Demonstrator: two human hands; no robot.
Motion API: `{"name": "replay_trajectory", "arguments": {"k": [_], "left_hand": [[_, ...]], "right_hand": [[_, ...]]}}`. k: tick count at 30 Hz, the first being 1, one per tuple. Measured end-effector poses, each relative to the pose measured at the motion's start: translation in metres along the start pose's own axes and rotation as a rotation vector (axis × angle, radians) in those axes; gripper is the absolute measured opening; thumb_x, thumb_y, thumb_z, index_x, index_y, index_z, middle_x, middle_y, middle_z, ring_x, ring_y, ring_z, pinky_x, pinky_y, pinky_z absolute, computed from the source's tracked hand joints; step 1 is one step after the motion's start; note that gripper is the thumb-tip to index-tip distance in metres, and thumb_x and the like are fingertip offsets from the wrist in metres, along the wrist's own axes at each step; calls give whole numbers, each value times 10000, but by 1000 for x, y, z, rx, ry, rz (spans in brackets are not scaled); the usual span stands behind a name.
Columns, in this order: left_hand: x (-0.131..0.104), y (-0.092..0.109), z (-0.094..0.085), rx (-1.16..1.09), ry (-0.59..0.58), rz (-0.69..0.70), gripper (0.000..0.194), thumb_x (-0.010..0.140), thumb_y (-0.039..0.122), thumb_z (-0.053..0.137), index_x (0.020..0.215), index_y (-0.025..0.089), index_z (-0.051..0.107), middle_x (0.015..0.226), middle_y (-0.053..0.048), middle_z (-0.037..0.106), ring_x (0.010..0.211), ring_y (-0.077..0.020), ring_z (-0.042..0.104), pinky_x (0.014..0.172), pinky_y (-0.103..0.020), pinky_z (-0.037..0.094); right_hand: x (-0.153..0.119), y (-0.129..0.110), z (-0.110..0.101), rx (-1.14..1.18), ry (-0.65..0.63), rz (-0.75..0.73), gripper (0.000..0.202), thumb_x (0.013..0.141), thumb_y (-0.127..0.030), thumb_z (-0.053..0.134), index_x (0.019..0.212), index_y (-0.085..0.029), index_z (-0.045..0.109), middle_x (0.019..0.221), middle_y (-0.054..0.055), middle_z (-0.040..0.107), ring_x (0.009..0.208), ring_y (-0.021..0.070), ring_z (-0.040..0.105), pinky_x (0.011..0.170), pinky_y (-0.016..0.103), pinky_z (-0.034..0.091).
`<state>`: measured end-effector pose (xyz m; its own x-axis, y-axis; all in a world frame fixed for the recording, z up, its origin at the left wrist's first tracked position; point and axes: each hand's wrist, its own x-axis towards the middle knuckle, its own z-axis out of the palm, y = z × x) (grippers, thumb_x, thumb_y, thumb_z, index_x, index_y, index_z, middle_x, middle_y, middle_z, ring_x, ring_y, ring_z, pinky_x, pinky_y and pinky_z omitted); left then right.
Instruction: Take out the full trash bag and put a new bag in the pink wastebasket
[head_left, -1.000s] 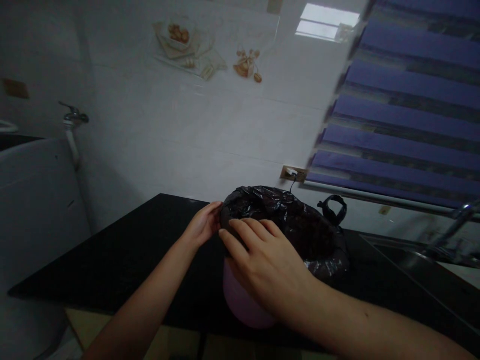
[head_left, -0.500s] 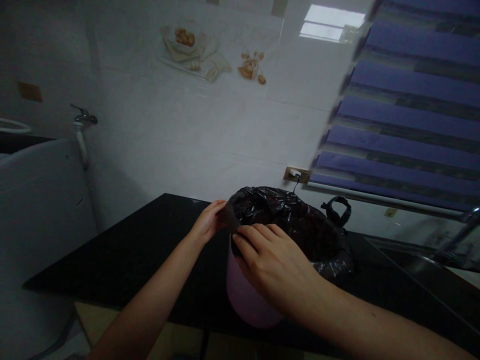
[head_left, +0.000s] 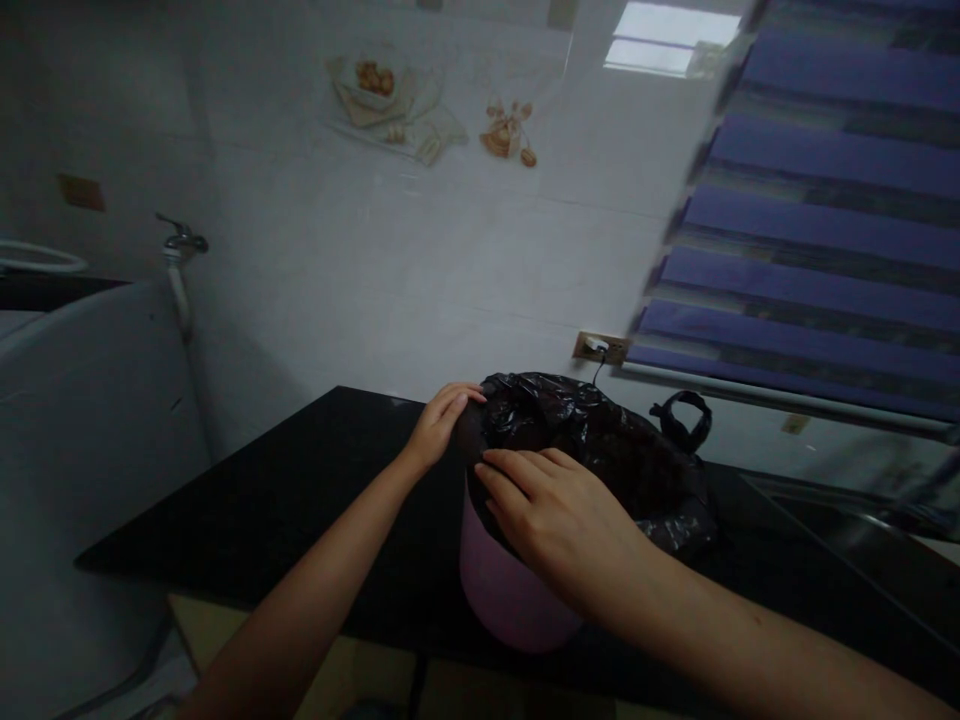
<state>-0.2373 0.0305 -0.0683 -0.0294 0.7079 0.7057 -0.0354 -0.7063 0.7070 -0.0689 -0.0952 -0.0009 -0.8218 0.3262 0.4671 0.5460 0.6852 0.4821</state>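
Observation:
A pink bin (head_left: 499, 590) stands on the black counter, lined with a black garbage bag (head_left: 637, 470) whose edge is folded over the rim. At the bin's far left, my left hand (head_left: 439, 425) grips the folded bag edge, fingertips over the rim. My right hand (head_left: 551, 505) is closed over the near-left rim, its fingers curled on the bag and its thumb hidden. A knotted loop of the bag (head_left: 684, 420) sticks up at the back right. The bottom of the bag inside is too dark to make out.
The black counter (head_left: 300, 500) runs to a sink (head_left: 847, 525) at the right. A washing machine (head_left: 82, 430) stands at the left, below a wall tap (head_left: 182, 238). Behind the bin is a socket with a plug (head_left: 600, 347); a purple blind (head_left: 810, 230) hangs at the upper right.
My left hand has come up along the rim, its fingers now lying over the top of the bag edge. My right hand keeps its place on the rim. The view has shifted slightly.

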Motion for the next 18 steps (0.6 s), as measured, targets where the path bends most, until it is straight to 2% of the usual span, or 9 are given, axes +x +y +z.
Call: {"name": "replay_trajectory", "arguments": {"k": [5,9,11,13,15,18], "left_hand": [[1,-3,-1,-23,17,-25,239,876,316,513,837,227,731,1004,-64,670,1090,-236,551,1076,-358,305],[1,3,-2,4,55,-38,193,856,279,546,874,243,734,1112,-55,648,1182,-225,503,1095,-346,279],[0,9,-2,-12,76,-59,200,857,303,549,900,238,734,1184,-63,619,1213,-232,483,1068,-344,320],[-2,19,-2,-47,71,-49,219,868,332,537,922,241,728,1200,-66,609,1195,-241,501,1012,-348,386],[-7,34,-3,27,57,-12,184,852,309,568,894,242,734,1099,-60,647,1135,-235,534,1034,-337,358],[-17,67,1,119,-69,6,136,807,268,623,860,241,745,978,-58,680,1039,-248,568,1016,-338,367]], "right_hand": [[-1,-2,-4,-12,-28,-18,187,865,-106,547,1008,-82,665,1045,129,665,869,194,629,697,312,480],[-9,-6,-9,26,-6,3,281,898,-148,512,1153,-93,617,1182,152,616,1074,221,583,879,372,461],[-20,-7,-13,80,48,12,307,915,-168,488,1198,-118,594,1229,143,594,1159,209,536,950,378,428],[-36,-4,-19,150,125,38,278,922,-174,475,1166,-144,606,1188,120,618,1126,171,550,932,338,439],[-57,5,-25,204,213,97,232,916,-168,490,1106,-149,621,1094,100,653,1030,139,587,869,296,465],[-92,31,-32,246,293,297,185,891,-158,525,1040,-155,634,1011,83,666,955,139,611,836,290,489]]}}
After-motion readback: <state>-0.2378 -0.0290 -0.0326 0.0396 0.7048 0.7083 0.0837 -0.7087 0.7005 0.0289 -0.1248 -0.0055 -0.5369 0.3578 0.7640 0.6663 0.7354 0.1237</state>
